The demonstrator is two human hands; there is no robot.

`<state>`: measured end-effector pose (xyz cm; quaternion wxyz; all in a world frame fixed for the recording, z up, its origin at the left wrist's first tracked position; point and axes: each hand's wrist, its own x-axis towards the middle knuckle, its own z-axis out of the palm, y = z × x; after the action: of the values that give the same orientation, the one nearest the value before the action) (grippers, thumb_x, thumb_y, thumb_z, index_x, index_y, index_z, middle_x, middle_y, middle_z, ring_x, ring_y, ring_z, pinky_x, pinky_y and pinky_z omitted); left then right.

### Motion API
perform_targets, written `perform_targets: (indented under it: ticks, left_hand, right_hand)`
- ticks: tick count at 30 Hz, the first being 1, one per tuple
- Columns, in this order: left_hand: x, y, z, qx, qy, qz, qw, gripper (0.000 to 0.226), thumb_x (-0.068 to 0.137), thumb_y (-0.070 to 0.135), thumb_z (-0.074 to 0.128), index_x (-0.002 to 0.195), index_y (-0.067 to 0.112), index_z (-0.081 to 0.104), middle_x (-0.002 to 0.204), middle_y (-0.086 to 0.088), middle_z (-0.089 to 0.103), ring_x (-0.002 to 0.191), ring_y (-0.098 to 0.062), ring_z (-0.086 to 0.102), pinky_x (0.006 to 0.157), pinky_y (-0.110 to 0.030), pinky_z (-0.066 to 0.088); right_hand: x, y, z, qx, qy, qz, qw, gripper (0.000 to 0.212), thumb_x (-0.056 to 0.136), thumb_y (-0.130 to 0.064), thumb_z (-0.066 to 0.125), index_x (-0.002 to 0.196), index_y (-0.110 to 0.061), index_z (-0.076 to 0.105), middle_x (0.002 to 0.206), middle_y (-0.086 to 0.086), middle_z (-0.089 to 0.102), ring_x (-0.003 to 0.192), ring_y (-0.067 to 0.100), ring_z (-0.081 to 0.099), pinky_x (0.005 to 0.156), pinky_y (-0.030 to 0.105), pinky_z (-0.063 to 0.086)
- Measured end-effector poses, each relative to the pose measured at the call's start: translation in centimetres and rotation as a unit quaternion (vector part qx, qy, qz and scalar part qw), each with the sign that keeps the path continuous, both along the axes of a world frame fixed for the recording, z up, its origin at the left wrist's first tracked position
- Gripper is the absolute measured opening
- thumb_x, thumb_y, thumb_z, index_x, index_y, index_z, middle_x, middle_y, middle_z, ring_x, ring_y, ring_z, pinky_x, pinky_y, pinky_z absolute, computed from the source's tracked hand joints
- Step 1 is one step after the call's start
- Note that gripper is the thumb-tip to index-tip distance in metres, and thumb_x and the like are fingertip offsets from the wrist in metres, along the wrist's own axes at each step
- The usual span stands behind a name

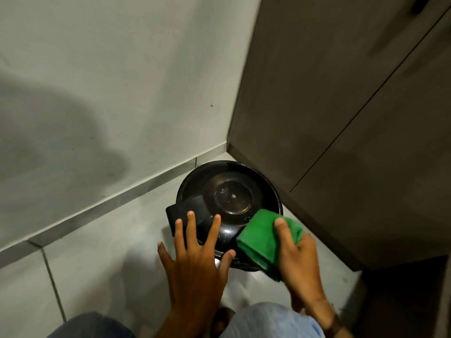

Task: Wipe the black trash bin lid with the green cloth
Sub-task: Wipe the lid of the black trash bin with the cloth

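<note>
— While you look down, where is the black lid (229,198)?
— Just ahead of my left hand (195,259), fingers spread open. My right hand (296,252) grips the green cloth (264,236) on its near-right edge. No writing visible.

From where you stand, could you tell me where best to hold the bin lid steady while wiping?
Probably at the flat tab jutting from the lid on its left, pressed from above with the left hand; the right hand has the cloth.

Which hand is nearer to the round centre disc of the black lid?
Right. The right hand presses the green cloth just below-right of the centre disc; the left hand is spread further off, at the lid's lower-left edge.
</note>
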<state>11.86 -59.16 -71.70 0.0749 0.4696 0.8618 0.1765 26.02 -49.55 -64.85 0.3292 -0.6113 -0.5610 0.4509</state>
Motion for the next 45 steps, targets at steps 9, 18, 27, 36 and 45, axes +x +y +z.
perform_targets:
  ticks: [9,18,27,36,45]
  left_hand:
    - [-6.2,0.7,-0.3,0.0,-0.055,-0.013,0.998,0.113,0.078,0.094,0.009,0.168,0.027,-0.001,0.178,0.006,-0.011,0.163,-0.018,-0.017,0.131,-0.061,-0.002]
    - [-6.9,0.5,-2.4,0.041,-0.057,-0.037,0.997,0.126,0.07,0.105,0.028,0.168,0.032,-0.005,0.177,0.009,-0.012,0.163,-0.016,-0.015,0.129,-0.058,0.001]
    - [-6.2,0.5,-1.8,0.042,-0.059,-0.027,0.997,0.121,0.07,0.087,0.038,0.169,0.025,0.007,0.179,-0.001,0.002,0.165,-0.024,-0.001,0.126,-0.067,0.013]
    - [-6.2,0.7,-1.6,0.03,-0.09,-0.032,0.995,0.144,0.056,0.107,0.043,0.169,0.028,0.002,0.179,0.002,-0.006,0.164,-0.024,-0.009,0.126,-0.067,0.013]
    - [-6.2,0.5,-0.9,0.032,-0.097,-0.04,0.994,0.144,0.056,0.107,0.043,0.168,0.03,-0.002,0.176,0.005,-0.014,0.163,-0.022,-0.016,0.129,-0.064,0.014]
  right_hand:
    - [-6.7,10.3,1.8,0.233,-0.271,0.117,0.927,0.038,0.098,-0.053,0.056,0.131,-0.035,0.062,0.116,0.006,0.076,0.106,0.036,0.071,0.081,0.039,0.052]
    - [-12.0,8.6,-3.7,0.297,-0.394,0.326,0.807,0.069,0.101,-0.06,0.036,0.159,-0.021,0.038,0.169,0.003,0.036,0.159,0.027,0.023,0.129,0.05,0.018]
    - [-7.5,1.8,-4.4,0.327,-0.317,0.424,0.783,0.068,0.103,-0.061,0.036,0.161,-0.026,0.036,0.169,-0.002,0.035,0.16,0.019,0.02,0.132,0.044,0.008]
    - [-1.1,5.1,-5.4,0.254,-0.281,0.233,0.896,0.062,0.103,-0.055,0.046,0.159,-0.029,0.04,0.169,-0.006,0.035,0.159,0.015,0.02,0.128,0.036,0.009]
    - [-11.7,16.5,-1.5,0.183,-0.314,0.325,0.873,0.044,0.099,-0.058,0.052,0.127,-0.03,0.069,0.137,0.001,0.069,0.125,0.028,0.063,0.109,0.046,0.047]
